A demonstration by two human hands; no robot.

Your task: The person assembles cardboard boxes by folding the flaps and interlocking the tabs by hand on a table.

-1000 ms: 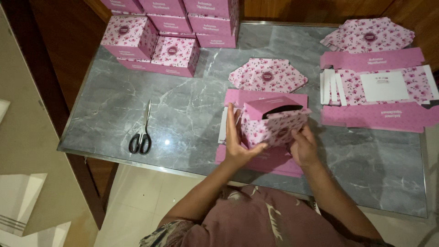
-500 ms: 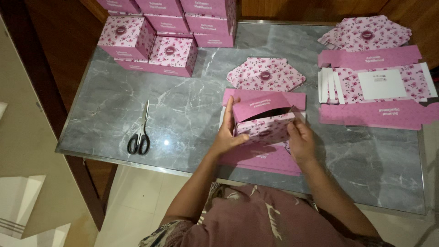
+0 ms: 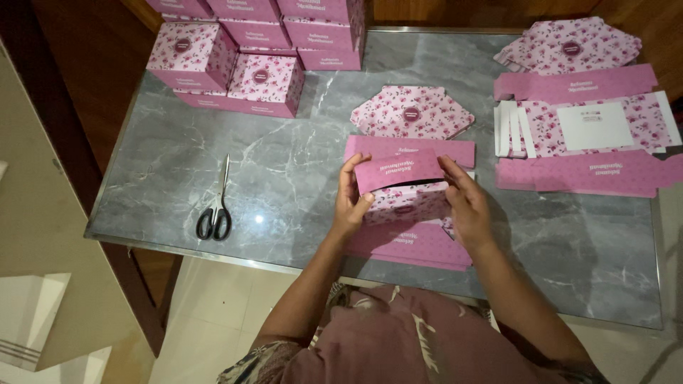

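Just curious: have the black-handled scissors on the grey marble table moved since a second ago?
No. The black-handled scissors lie at the same spot beside the grey marble table's front edge.

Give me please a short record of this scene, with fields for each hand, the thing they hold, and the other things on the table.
left hand: grips the left end of the pink box
right hand: grips its right end
pink box: half folded, plain pink flap on top, over flat sheets
scissors: closed, left of the hands
finished boxes: stacked, far left corner
flat sheets: unfolded, far right
table: grey marble

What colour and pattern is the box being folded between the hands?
Pink: the box has plain pink flaps and a white-and-pink floral side, seen in the head view.
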